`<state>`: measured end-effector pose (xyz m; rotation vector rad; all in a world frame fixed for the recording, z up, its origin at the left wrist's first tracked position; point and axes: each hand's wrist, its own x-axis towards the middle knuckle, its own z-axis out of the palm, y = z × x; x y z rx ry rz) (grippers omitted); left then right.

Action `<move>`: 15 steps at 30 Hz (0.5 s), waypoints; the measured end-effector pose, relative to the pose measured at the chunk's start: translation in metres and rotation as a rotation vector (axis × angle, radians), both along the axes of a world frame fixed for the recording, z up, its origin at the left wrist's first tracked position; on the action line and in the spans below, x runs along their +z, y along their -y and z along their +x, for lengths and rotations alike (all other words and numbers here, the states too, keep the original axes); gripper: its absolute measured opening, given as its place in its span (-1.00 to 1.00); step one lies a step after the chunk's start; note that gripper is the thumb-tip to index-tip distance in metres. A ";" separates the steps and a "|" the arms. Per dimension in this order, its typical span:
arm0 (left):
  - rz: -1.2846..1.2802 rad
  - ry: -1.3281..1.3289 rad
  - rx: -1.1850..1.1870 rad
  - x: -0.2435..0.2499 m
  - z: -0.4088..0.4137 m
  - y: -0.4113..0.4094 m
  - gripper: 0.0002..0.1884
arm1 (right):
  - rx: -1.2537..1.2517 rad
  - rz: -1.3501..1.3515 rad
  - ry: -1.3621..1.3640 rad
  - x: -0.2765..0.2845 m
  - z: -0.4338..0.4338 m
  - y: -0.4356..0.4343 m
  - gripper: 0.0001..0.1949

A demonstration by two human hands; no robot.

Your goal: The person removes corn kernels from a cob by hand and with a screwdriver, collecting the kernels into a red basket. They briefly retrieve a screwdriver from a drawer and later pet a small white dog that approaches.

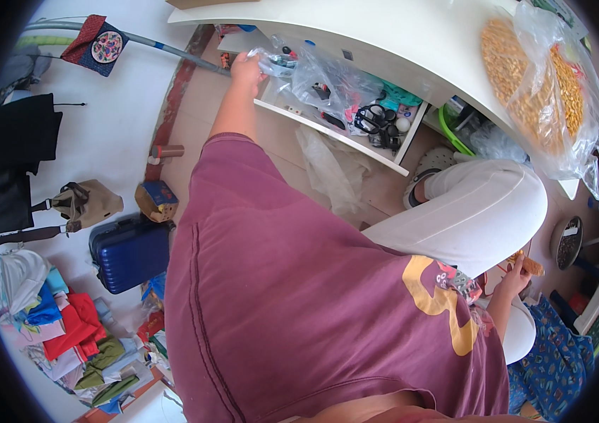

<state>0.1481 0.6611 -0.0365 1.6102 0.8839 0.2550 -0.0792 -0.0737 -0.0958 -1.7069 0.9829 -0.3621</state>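
My left hand [247, 72] reaches to the left end of an open white drawer [331, 136] and grips a clear plastic bag [278, 62]. More clear plastic lies over the drawer's contents, among them black cables [371, 119], a white ball [402, 125] and small items. My right hand [512, 280], low on the right beside my knee, holds what looks like a corn cob [533, 266]; its lower part is hidden by the fingers. A clear plastic bag of yellow corn kernels [529, 87] rests on the white tabletop [410, 31] above the drawer.
Crumpled plastic [331, 172] lies on the floor below the drawer. A green basket [450, 129] stands right of it, and a metal bowl [567, 243] farther right. At left are a blue suitcase [131, 255], a cardboard box [157, 201], a beige bag [88, 202] and piled clothes [74, 330].
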 end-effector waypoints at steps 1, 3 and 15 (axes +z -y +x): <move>-0.055 0.005 0.023 -0.006 -0.005 -0.008 -0.78 | 0.002 0.003 0.002 0.000 0.001 0.000 -0.66; -0.131 0.036 0.083 -0.010 -0.015 -0.014 -0.79 | 0.004 0.006 0.005 0.000 0.001 -0.001 -0.66; -0.307 0.167 0.073 -0.043 -0.058 -0.034 -0.81 | -0.018 -0.008 0.023 0.004 0.001 -0.005 -0.63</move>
